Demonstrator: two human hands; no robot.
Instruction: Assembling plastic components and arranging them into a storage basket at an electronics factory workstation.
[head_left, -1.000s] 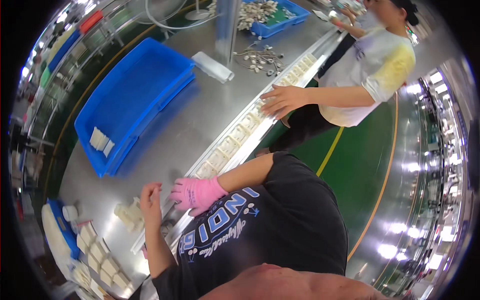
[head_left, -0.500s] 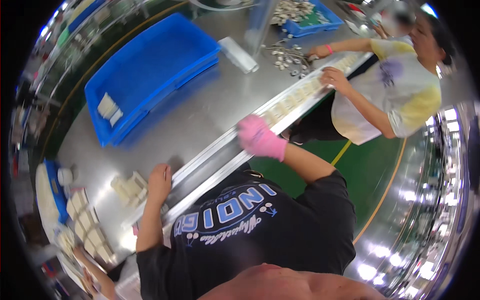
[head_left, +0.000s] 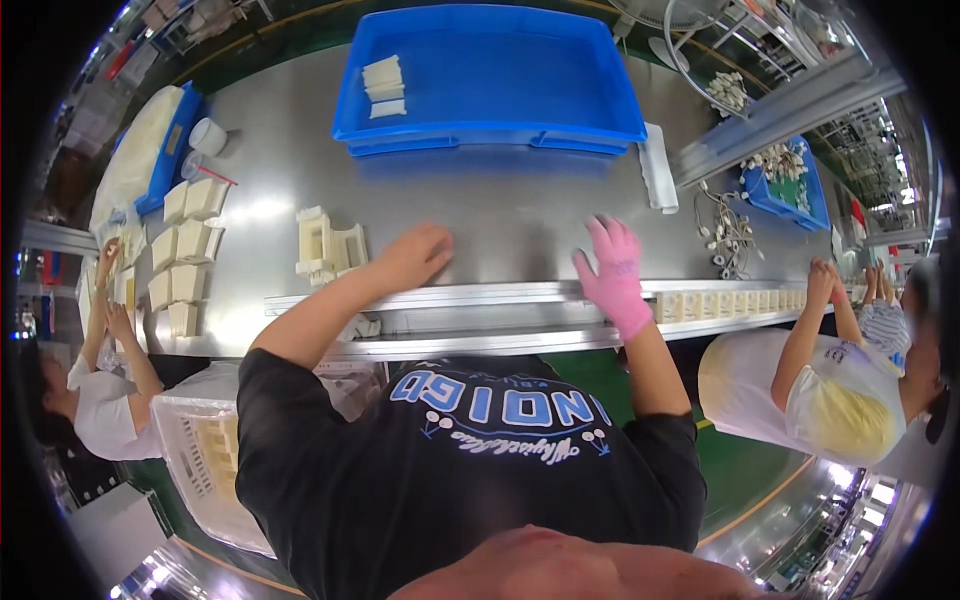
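My bare left hand [head_left: 418, 255] is over the metal table just beyond the rail, empty, with its fingers loosely bent and the thumb apart. In a pink glove, my right hand [head_left: 612, 275] spreads its fingers above the far edge of the metal rail [head_left: 470, 293] and holds nothing. Two cream plastic housings [head_left: 325, 245] stand on the table left of my left hand. To the right of my glove, a row of cream pieces [head_left: 720, 305] sits in the rail's channel. A small pale piece [head_left: 360, 327] lies at the rail's left part, below my left forearm.
A large blue bin [head_left: 490, 133] with a few cream pieces [head_left: 384, 85] stands at the back. Stacked cream blocks [head_left: 185, 240] are at left. White cabled parts [head_left: 728, 235] lie at right. Co-workers' hands [head_left: 120, 320] [head_left: 825, 280] work at both sides.
My view has turned and levelled. My right hand has come off the rail's channel and spread its fingers. My left hand has moved from beside the rail out over the table.
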